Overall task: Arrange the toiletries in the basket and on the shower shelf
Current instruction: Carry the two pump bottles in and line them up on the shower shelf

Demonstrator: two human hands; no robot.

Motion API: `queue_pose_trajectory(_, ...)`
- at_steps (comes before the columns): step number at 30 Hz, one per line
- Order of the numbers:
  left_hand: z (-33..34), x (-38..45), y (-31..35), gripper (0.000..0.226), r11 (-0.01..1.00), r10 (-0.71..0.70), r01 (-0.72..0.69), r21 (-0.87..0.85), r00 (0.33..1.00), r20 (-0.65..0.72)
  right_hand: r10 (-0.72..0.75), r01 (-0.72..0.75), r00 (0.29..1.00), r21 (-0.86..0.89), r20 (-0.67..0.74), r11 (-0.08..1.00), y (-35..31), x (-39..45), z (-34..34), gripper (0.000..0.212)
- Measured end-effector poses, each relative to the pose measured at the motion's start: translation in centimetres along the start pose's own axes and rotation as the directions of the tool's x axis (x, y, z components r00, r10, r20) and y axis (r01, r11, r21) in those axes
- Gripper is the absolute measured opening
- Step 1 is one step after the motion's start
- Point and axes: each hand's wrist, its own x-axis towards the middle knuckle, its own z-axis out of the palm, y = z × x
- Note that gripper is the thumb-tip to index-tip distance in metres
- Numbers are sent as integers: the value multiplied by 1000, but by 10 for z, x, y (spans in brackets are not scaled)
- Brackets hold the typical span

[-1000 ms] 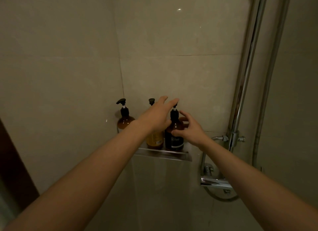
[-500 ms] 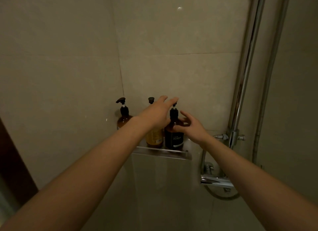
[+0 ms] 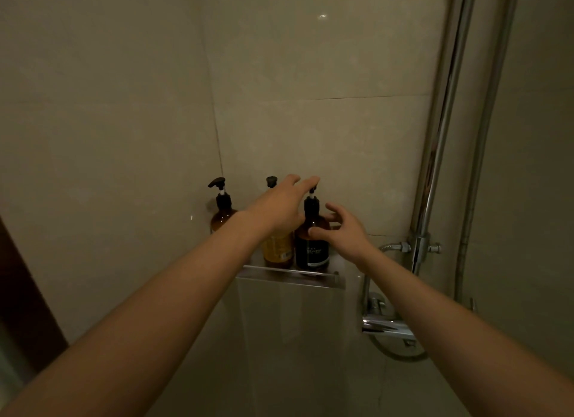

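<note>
Three pump bottles stand upright in a row on the metal shower shelf (image 3: 292,277) in the tiled corner. The left one is an amber bottle (image 3: 221,216), the middle one a yellowish bottle (image 3: 277,250), the right one a dark bottle with a label (image 3: 312,245). My left hand (image 3: 276,207) reaches over the middle bottle, fingertips touching the pump head of the dark bottle. My right hand (image 3: 343,228) cups the dark bottle's right side, thumb on its shoulder. No basket is visible.
Chrome shower pipes (image 3: 441,137) run up the wall on the right, with a mixer tap (image 3: 385,323) and hose below the shelf. A dark door frame (image 3: 21,292) borders the left edge.
My right hand's fingers have spread slightly around the dark bottle. The left hand stays on the pump. The bottles have not moved.
</note>
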Motion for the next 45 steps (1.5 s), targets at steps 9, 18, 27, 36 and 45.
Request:
queue_pose_trajectory(9,-6,-6,-3,85,992,47,-39,117,997,-60,-69,69,998,-107,4,992,-23,0,-7,90)
queue_pose_trajectory(18,-30,-17,-35,65,961,107,-29,274,955,-276,-343,310,923,-188,-177,932,-88,3,-14,73)
queue_pose_trajectory(27,-25,-22,-57,63,982,31,11,191,976,-216,-603,527,786,-363,-135,768,-127,-16,21,50)
queue_pose_trajectory(36,-22,-20,-65,63,980,26,7,198,986,-166,-313,300,950,-291,0,908,-90,-15,73,92)
queue_pose_trajectory(45,-25,-22,-69,57,985,48,-24,168,988,-146,-94,93,996,-245,5,965,-68,4,90,113)
